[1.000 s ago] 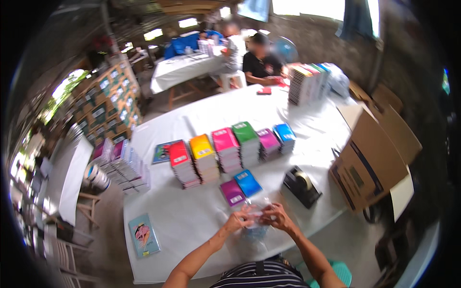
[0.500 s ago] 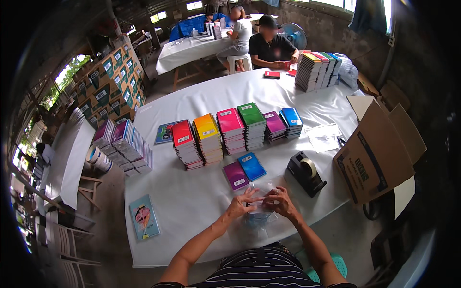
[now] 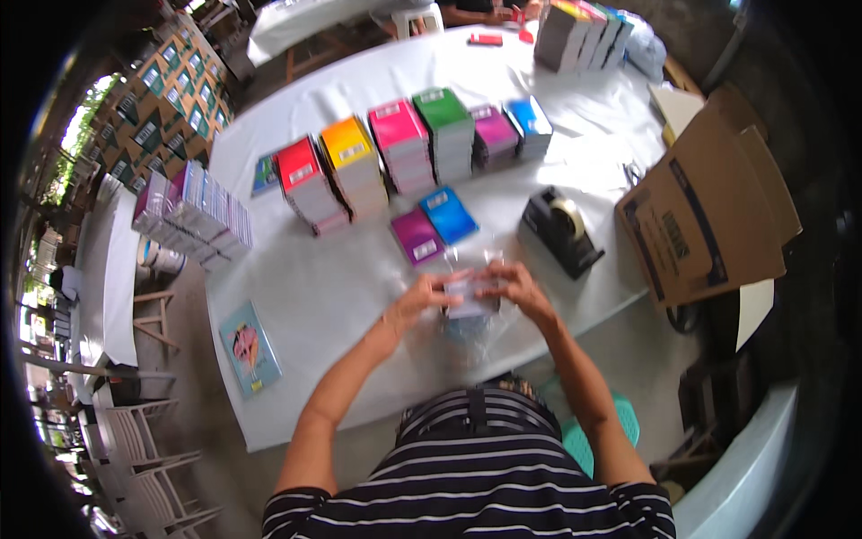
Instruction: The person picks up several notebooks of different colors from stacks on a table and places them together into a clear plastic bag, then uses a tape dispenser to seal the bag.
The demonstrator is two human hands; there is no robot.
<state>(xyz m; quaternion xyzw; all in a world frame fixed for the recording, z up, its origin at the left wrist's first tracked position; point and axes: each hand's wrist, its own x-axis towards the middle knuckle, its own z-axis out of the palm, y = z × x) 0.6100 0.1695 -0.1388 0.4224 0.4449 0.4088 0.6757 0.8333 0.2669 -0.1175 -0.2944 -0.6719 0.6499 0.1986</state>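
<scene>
Near the front of the table my left hand [image 3: 426, 295] and my right hand [image 3: 514, 286] face each other. Between them lies a clear plastic bag [image 3: 462, 328], crinkled and shiny, with a pale block-like shape [image 3: 472, 304] under or inside it that I cannot make out well. The fingers of both hands are bent onto the bag from its two sides. Just beyond the hands, a purple notebook [image 3: 417, 236] and a blue notebook [image 3: 449, 216] lie side by side. A black tape dispenser [image 3: 561, 235] with a roll of tape stands to the right of them.
Behind are stacks of red [image 3: 310, 184], yellow [image 3: 353, 166], pink [image 3: 400, 144] and green notebooks [image 3: 446, 135], plus shorter purple and blue ones. An open cardboard box [image 3: 709, 220] stands right. A light-blue notebook [image 3: 250, 349] lies left, near more stacked notebooks [image 3: 197, 216].
The view has tipped downward, so things sit higher in it. My hands have moved slightly apart around the bag, and the pale block shows between them.
</scene>
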